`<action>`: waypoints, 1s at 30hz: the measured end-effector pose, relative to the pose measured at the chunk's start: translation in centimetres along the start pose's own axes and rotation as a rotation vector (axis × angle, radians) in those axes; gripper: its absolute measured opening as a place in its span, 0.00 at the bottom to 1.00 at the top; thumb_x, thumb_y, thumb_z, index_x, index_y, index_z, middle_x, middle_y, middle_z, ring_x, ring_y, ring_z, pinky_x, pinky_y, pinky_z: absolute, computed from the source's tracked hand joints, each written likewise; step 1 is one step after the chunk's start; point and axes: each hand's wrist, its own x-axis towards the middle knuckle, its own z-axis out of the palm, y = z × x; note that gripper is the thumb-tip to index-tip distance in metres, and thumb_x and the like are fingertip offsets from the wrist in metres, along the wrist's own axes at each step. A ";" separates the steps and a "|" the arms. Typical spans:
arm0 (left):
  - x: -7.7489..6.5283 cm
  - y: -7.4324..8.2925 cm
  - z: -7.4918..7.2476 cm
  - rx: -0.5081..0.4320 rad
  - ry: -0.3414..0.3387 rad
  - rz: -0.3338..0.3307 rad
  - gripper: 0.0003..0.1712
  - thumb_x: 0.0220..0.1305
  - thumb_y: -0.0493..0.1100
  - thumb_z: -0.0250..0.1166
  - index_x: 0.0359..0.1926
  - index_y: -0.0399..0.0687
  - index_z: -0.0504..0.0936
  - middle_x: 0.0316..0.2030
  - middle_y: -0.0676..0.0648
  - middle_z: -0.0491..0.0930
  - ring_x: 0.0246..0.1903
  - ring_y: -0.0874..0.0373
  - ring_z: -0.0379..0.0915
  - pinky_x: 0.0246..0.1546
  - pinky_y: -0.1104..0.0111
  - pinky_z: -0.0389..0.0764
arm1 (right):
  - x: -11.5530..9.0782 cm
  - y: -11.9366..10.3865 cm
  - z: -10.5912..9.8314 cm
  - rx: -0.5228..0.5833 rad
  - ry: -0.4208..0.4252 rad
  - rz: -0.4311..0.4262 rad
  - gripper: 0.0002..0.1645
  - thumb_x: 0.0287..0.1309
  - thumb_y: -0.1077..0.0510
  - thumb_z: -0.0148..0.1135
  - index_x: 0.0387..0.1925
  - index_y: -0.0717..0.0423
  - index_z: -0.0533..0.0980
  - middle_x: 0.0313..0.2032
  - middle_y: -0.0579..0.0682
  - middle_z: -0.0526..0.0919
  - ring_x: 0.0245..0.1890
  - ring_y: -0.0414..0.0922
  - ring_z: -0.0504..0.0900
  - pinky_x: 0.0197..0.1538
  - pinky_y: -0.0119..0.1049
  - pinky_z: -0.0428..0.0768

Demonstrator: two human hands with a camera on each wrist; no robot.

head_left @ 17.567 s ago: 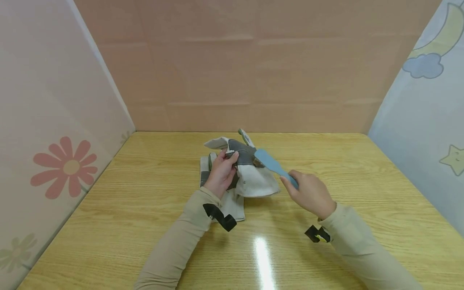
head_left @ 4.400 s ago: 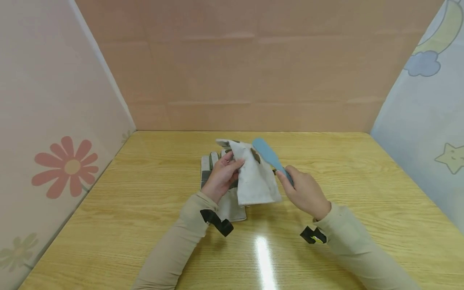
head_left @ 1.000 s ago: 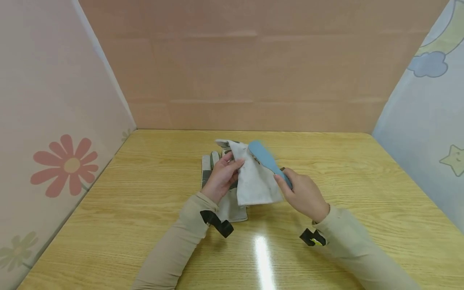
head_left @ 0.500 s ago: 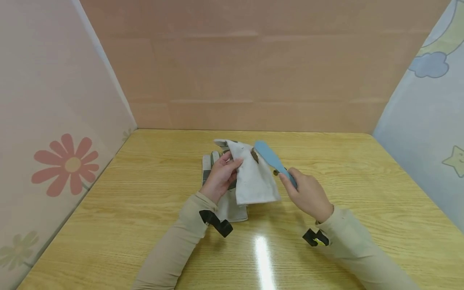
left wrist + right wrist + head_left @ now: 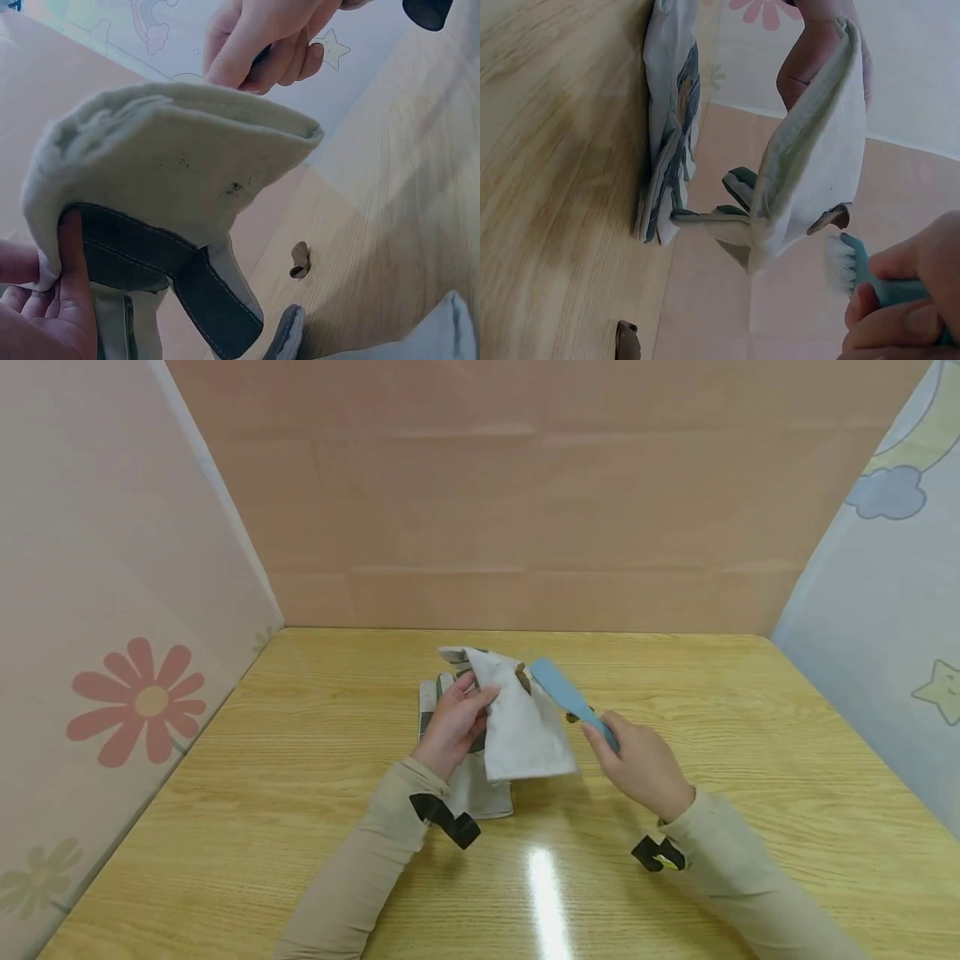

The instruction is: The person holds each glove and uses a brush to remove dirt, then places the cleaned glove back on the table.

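Observation:
My left hand [image 5: 453, 722] pinches a white work glove with grey patches [image 5: 525, 735], holding it up off the table with its cuff toward me. A brown clump [image 5: 522, 677] sticks to the glove near its upper right edge. In my right hand [image 5: 645, 768] is a blue scrub brush [image 5: 562, 687], gripped by its handle; its white bristles [image 5: 841, 264] show in the right wrist view, just short of the brown clump. Dark specks [image 5: 235, 189] mark the cuff in the left wrist view. A second work glove [image 5: 480, 793] lies flat beneath, partly hidden by the left hand and raised glove.
A brown lump [image 5: 300, 259] lies on the wooden table [image 5: 300, 718], partly behind the brush handle in the head view. A plain tan panel [image 5: 525, 527] stands along the back, with printed panels on the left and right sides.
Since 17.6 seconds ago the raised glove has been turned to its white side. A second ago the brush lay over the brown clump; it has since moved right, off it, uncovering the clump.

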 end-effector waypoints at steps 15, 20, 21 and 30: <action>-0.5 0.2 1.2 0.018 -0.010 -0.012 0.24 0.67 0.36 0.55 0.63 0.45 0.68 0.28 0.59 0.79 0.26 0.70 0.75 0.29 0.77 0.75 | 0.1 -0.9 -0.2 0.059 -0.008 -0.024 0.14 0.68 0.56 0.49 0.27 0.59 0.69 0.12 0.42 0.58 0.10 0.32 0.53 0.15 0.26 0.56; -0.5 0.1 0.9 0.017 -0.018 -0.003 0.23 0.67 0.35 0.54 0.63 0.45 0.68 0.28 0.59 0.79 0.26 0.70 0.75 0.29 0.77 0.75 | -0.1 -0.5 -0.4 0.029 -0.015 -0.018 0.14 0.68 0.55 0.48 0.28 0.58 0.69 0.13 0.42 0.57 0.10 0.32 0.52 0.15 0.26 0.56; -0.5 0.1 0.9 0.016 -0.018 -0.003 0.23 0.67 0.35 0.54 0.63 0.44 0.68 0.28 0.59 0.79 0.26 0.71 0.75 0.29 0.77 0.75 | -0.1 -0.4 -0.5 0.025 -0.012 -0.019 0.14 0.68 0.55 0.48 0.27 0.57 0.68 0.13 0.42 0.57 0.11 0.32 0.52 0.15 0.26 0.55; -0.4 0.1 1.2 0.009 -0.020 -0.007 0.24 0.67 0.35 0.55 0.64 0.45 0.68 0.26 0.59 0.79 0.26 0.70 0.75 0.28 0.77 0.76 | 0.2 -1.0 -0.5 0.072 0.055 -0.053 0.16 0.68 0.57 0.49 0.23 0.58 0.66 0.12 0.41 0.56 0.10 0.30 0.51 0.15 0.25 0.54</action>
